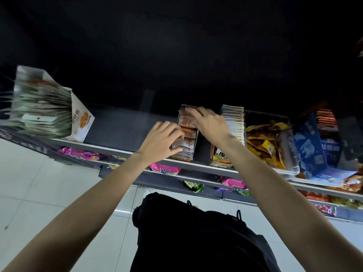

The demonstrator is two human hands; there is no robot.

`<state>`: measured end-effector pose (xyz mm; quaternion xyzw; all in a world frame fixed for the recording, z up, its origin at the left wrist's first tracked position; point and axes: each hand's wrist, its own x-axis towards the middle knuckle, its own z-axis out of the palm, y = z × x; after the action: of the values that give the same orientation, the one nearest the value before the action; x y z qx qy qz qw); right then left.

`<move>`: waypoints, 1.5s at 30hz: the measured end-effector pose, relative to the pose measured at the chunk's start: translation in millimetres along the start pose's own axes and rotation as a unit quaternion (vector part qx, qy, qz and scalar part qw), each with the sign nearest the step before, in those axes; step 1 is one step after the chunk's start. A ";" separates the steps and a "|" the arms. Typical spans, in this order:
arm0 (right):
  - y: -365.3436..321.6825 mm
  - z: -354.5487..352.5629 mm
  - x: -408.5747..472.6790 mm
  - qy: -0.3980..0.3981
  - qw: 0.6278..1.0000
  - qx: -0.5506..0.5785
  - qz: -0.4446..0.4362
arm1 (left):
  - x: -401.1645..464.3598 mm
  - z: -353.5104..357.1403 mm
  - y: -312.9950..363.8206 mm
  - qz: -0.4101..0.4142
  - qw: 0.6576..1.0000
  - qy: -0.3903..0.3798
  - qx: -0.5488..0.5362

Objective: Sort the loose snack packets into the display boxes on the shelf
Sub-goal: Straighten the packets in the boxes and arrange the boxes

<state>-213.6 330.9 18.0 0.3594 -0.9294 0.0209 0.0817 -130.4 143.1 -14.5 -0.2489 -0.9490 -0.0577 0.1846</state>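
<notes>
1. The left hand [161, 141], at the centre of the frame, has its fingers curled against the near packets [185, 142] in the row; whether it pinches one cannot be told.
2. The right hand [211, 121], just above and to the right, lays loosely bent fingers over the far packets; its grip is blurred too.
3. The packets stand on edge in an open display box [194, 148] on the shelf [196, 166], mid-frame.
4. They look light, thin and slick, and likely flop or fan; pinching the top edges seems best.
5. Right of it stands another filled box [234, 124], then a clear tub [294, 154].
</notes>
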 end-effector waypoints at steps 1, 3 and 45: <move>0.0 2.0 0.0 0.003 1.000 -0.004 0.002 | -0.7 1.1 -0.5 -0.009 1.000 -0.028 0.009; -0.8 5.8 0.2 0.003 1.000 -0.018 0.005 | 1.3 3.3 0.0 -0.016 0.997 -0.072 0.023; -2.2 5.4 9.9 -0.030 0.998 -0.017 0.049 | 23.7 10.3 3.1 0.029 0.970 -0.202 0.133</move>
<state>-220.0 322.1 14.3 0.3120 -0.9482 -0.0016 0.0592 -151.4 158.6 -15.1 -0.2561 -0.9581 0.1260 0.0224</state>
